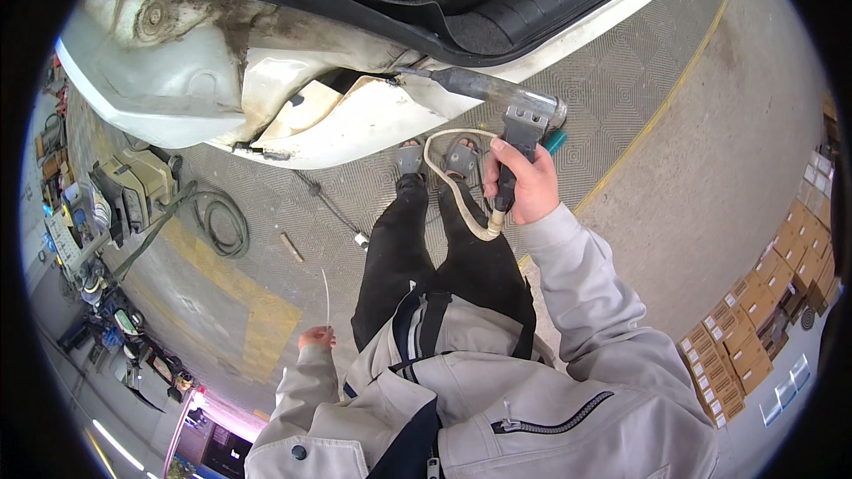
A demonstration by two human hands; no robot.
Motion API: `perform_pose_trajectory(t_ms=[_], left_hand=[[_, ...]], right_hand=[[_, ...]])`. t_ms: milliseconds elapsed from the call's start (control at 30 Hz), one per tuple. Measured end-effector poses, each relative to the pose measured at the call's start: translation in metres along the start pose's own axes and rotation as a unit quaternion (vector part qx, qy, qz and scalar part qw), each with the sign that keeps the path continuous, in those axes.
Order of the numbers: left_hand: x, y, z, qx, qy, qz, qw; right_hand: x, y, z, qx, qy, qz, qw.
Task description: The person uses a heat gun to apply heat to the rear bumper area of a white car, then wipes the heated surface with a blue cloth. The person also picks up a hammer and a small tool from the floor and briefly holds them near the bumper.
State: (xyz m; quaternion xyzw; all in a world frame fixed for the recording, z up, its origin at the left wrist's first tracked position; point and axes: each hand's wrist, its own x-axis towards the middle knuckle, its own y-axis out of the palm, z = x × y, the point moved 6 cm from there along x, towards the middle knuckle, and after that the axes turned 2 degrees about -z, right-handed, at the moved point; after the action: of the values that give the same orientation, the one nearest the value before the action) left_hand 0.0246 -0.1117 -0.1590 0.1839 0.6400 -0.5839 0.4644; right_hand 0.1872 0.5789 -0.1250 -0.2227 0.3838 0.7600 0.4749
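Observation:
My right hand (531, 182) is closed around the black handle of a pistol-shaped hot-air gun (497, 90). Its metal barrel points left, and the narrow nozzle is close to the torn edge of a white car body panel (364, 124); whether it touches I cannot tell. A beige hose (432, 153) loops from the bottom of the handle. Lower down on the left, my left hand (316, 337) pinches a thin white rod (327, 297), which stands upward from the fingers, away from the panel.
Above is the car's open edge with a black rubber seal (346, 22). A beige machine (138, 186) and a coiled hose (222, 223) are on the left floor. A cable (328, 204) and a short stick (291, 247) lie nearby. Cardboard boxes (737, 328) are stacked at right.

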Motion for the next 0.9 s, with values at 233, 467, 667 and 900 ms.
perform_pose_trajectory(t_ms=[233,467,667,900], left_hand=[[-0.001,0.0,0.0,0.007,0.008,0.003,1.0],[-0.002,-0.001,-0.005,0.016,0.005,0.006,1.0],[-0.003,-0.001,-0.007,0.006,0.004,0.007,1.0],[-0.004,-0.002,-0.011,0.015,-0.002,-0.001,1.0]], right_hand=[[-0.003,0.0,-0.006,-0.012,0.014,-0.007,1.0],[0.004,-0.005,-0.007,0.021,0.014,0.01,1.0],[0.0,-0.002,-0.005,-0.004,0.01,-0.008,1.0],[0.001,-0.002,-0.006,-0.002,0.003,-0.004,1.0]])
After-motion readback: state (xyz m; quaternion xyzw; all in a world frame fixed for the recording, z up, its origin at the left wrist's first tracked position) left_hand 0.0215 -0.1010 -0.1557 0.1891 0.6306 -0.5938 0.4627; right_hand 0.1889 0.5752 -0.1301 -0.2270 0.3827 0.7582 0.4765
